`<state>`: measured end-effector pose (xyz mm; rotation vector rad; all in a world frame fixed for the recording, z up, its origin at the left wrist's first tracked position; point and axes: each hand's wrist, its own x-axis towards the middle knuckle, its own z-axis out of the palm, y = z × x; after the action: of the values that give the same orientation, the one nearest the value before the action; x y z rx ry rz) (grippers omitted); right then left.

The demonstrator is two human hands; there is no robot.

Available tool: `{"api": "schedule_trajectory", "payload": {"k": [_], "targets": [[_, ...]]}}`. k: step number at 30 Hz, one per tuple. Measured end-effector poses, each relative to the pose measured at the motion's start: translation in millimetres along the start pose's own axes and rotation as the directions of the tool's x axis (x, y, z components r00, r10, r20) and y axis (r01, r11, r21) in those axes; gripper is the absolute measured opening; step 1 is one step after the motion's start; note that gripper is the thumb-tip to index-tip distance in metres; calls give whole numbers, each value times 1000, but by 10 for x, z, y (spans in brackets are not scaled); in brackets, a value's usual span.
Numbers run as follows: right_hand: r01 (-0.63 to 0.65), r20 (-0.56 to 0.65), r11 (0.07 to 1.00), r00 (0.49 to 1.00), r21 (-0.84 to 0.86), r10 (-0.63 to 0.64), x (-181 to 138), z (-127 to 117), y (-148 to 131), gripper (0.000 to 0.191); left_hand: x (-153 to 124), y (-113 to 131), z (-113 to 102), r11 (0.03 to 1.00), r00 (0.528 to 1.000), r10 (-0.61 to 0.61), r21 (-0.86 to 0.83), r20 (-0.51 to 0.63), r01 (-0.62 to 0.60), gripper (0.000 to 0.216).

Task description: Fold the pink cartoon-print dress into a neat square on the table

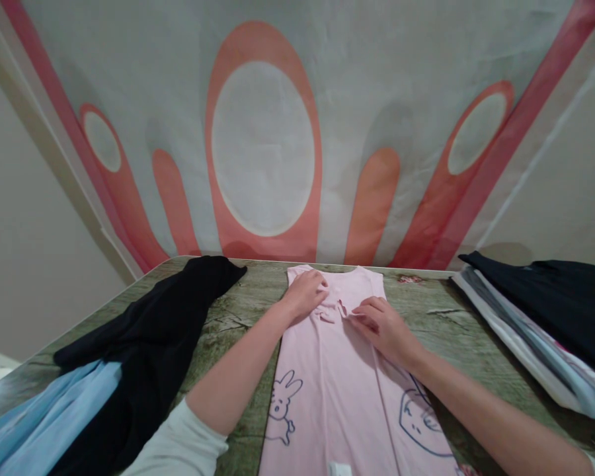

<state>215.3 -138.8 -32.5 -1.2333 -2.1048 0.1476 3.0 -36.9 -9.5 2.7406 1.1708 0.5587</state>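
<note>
Where the table [441,330] meets the back of the room, a wall hanging [262,145] printed with red and orange ovals on grey rises directly behind the far edge, and plain pale wall [24,264] shows to either side of it. The table top carries a weathered green-brown wood-grain pattern. A pink garment [327,370] lies flat along the centre line, neckline at the far edge, hem running out of view at the near edge, with a rabbit drawing [282,403] on its lower left part. The left hand [305,292] lies palm down on the upper left of the pink garment near the neckline, fingers loosely bent and gripping nothing. The right hand [384,327] rests on the chest area, fingers held close together with the tips at a small pucker in the fabric; whether they pinch it cannot be told. A black garment [163,324] lies loose at the left, overlapping a light blue cloth [54,416] at the near left edge. A stack of folded clothes [550,317] sits at the right edge. Bare strips of table remain on both sides of the pink garment
</note>
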Motion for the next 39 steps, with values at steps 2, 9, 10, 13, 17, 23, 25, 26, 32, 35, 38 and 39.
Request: {"api": "schedule_trajectory", "payload": {"k": [2,9,10,13,17,23,25,26,32,35,38,39], "targets": [[21,38,1000,999,-17,-21,-17,-3,-14,15,-11,133,-86,998,997,39,-59,72,-35,20],[39,78,998,996,39,-42,22,38,21,16,-163,290,-130,987,965,110,-138,239,-78,16],[40,68,998,997,54,-44,22,37,19,16,-175,280,-127,987,969,107,-143,223,-76,12],[42,41,996,998,84,-46,20,31,3,16,-180,263,-142,977,973,112,-203,203,-70,8],[52,55,997,997,49,-55,22,20,-10,16,-173,292,-176,946,987,81,-321,136,-34,11],[109,113,994,988,-12,-107,27,-23,-46,20,-204,298,-82,851,990,48,-524,135,30,19],[136,133,991,982,-6,-134,31,-32,-59,22,-204,261,-30,878,989,68,-478,132,4,25],[145,136,989,980,-1,-144,33,-33,-63,23,-203,238,-4,901,987,93,-433,133,-26,27],[182,143,982,972,46,-187,37,-16,-59,27,-231,190,152,976,956,198,-131,215,-173,42],[182,156,980,969,80,-193,29,-22,-67,28,-244,229,179,981,958,184,-107,219,-163,44],[152,119,981,979,123,-167,19,-27,-53,31,-234,229,149,981,980,147,-148,135,-126,46],[130,83,983,986,132,-142,15,-24,-34,30,-236,212,130,983,989,117,-154,96,-101,46]]}}
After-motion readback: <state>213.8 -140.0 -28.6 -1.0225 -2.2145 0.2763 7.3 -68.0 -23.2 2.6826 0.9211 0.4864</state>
